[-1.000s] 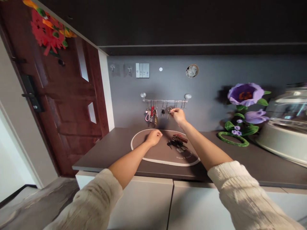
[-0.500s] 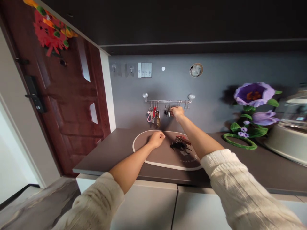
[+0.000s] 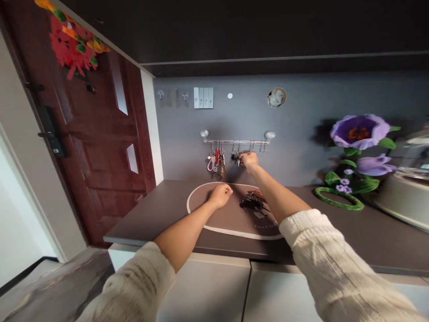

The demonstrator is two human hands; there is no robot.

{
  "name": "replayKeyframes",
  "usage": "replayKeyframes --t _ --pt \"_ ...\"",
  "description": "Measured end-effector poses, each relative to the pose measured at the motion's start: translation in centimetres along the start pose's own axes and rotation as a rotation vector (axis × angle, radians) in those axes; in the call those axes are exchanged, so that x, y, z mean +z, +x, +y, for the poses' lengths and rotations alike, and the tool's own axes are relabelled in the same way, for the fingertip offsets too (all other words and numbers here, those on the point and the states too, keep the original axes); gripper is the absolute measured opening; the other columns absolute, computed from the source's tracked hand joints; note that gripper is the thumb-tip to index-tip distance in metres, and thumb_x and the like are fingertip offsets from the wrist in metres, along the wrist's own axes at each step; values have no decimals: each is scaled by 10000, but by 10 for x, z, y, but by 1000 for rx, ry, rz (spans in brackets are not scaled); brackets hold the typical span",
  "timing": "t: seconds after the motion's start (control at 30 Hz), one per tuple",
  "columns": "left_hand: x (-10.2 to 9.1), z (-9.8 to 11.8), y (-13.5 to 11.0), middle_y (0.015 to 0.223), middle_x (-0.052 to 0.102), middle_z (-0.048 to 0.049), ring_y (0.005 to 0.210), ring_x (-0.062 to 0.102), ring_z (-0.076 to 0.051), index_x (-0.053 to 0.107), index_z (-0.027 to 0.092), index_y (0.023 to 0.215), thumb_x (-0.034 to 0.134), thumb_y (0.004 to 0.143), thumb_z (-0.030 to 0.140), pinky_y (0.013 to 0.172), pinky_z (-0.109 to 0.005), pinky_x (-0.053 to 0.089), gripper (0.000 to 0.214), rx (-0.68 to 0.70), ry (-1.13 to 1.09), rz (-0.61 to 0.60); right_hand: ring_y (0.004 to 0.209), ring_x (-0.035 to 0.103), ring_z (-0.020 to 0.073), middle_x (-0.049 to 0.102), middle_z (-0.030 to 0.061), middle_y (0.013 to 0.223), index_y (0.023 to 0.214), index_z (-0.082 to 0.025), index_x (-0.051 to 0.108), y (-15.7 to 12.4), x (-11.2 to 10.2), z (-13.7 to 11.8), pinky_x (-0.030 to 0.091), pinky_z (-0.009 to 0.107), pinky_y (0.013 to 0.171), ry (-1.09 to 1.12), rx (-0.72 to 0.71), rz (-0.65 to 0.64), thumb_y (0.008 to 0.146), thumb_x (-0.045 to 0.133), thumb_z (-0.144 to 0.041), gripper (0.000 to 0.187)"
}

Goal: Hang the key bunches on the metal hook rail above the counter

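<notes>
At the wall rack point(image 3: 236, 141), my right hand point(image 3: 250, 161) reaches up with its fingers pinched on a small bunch of keys point(image 3: 239, 160) hanging from a hook. Just left of it hangs a small dark key piece point(image 3: 233, 158). Further left on the rack are more keys with a pink loop point(image 3: 210, 165), a red tag point(image 3: 217, 156) and a brownish charm point(image 3: 221, 170). My left hand point(image 3: 221, 196) is curled closed over the brown mat point(image 3: 197, 210), with nothing visible in it. To its right, a pile of black keys point(image 3: 253, 203) lies on the mat.
Purple fabric flowers point(image 3: 360, 132) on a green ring base stand at right, beside a pale round appliance point(image 3: 402, 192). A dark cabinet point(image 3: 251, 31) overhangs the countertop point(image 3: 147, 210). At left is a dark red door point(image 3: 110, 179). White label strips point(image 3: 203, 98) are stuck above the rack.
The whole view has shifted slightly, so things appear a little further right. My right hand stays at the keys on the rack, and my left hand keeps its place over the mat.
</notes>
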State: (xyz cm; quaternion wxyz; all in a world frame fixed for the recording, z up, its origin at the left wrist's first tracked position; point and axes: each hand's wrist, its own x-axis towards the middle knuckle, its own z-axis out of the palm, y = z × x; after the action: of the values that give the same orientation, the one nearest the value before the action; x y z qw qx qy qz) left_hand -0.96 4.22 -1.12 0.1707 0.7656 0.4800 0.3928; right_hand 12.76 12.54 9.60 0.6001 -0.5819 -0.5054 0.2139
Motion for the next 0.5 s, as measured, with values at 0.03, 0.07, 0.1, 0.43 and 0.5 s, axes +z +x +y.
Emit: replayKeyframes --t 0.03,0.07,0.1,0.43,0.5 --pt "0 -1 0 694 621 -18 619 522 -101 605 145 725 469 758 230 588 -207 385 164 1 2 2 522 542 108 528 2 481 614 -148 577 2 1 1 444 199 514 -21 -12 16 683 521 -168 91" --pt "1 -1 0 695 622 -17 619 523 -100 606 145 729 468 759 228 588 -205 386 164 2 2 2 526 546 107 528 1 477 614 -150 578 3 1 3 443 192 518 -36 -20 27 690 522 -179 99" --pt "1 -1 0 698 623 -17 620 525 -99 607 145 732 469 759 227 589 -204 387 163 2 2 1 528 548 105 529 0 476 613 -151 577 4 2 4 442 187 520 -43 -25 34 696 523 -187 106" --pt "-2 -1 0 718 629 -21 631 529 -105 609 149 737 467 759 234 605 -211 388 167 33 37 -15 444 470 64 505 -18 505 612 -150 527 -20 -10 2 436 191 489 142 30 -41 709 471 -102 122" --pt "-3 0 -1 721 629 -22 646 529 -111 610 152 734 461 759 227 615 -217 388 169 53 62 -7 446 460 64 509 -18 520 631 -149 533 -27 -16 3 432 195 490 148 10 -37 706 471 -108 106"
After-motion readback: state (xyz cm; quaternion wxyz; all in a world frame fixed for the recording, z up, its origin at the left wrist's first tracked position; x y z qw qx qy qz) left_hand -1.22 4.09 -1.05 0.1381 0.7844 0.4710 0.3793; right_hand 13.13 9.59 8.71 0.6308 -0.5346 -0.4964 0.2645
